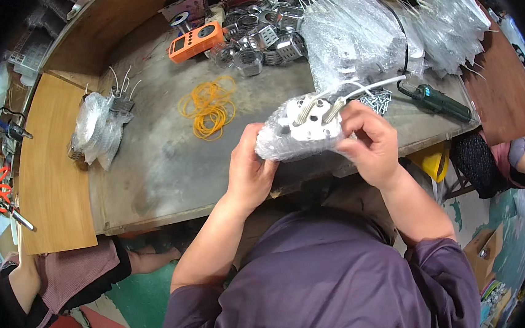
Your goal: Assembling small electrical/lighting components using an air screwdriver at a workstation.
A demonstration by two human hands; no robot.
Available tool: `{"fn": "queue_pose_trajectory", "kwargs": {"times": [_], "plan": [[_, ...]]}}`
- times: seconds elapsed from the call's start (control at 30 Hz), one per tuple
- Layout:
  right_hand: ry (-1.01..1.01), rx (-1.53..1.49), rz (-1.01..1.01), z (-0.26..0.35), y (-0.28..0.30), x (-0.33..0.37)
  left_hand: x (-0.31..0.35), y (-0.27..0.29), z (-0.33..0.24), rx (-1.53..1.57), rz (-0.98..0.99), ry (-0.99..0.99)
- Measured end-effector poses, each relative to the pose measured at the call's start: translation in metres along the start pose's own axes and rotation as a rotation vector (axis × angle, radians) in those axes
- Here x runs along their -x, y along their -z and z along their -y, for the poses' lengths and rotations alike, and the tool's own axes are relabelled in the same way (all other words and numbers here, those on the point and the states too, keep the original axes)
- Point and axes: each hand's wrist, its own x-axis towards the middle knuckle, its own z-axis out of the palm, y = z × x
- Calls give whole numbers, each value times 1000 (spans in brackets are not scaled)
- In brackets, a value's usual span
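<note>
Over the near part of the bench I hold a part wrapped in bubble wrap (273,140). Its white end piece (316,126) has holes and screws and faces up, and white-sleeved wires (382,83) run from it to the right. My left hand (249,168) is closed round the left side of the wrap. At its right side my right hand (368,140) has curled fingers, with thumb and forefinger at the wrap's edge beside the wires. What exactly lies between those fingertips is partly hidden. Loose screws (378,101) lie just beyond my right hand.
Yellow rubber bands (209,109), an orange meter (196,43) and a pile of metal housings (258,35) are on the bench (152,179). Wrapped parts (354,39) are heaped at the back right, others (96,128) at left. A dark green electric screwdriver (439,102) lies right. People sit either side.
</note>
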Motion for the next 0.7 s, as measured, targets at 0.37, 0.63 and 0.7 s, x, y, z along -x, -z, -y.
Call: {"fn": "queue_pose_trajectory", "kwargs": {"times": [0.37, 0.63, 0.7], "plan": [[-365, -655, -62, 3, -14, -6, 2, -3, -1, 154, -19, 7], [32, 127, -24, 4, -9, -10, 6, 3, 11, 323, 12, 104], [-129, 55, -58, 2, -12, -5, 6, 2, 10, 141, 6, 23]]}}
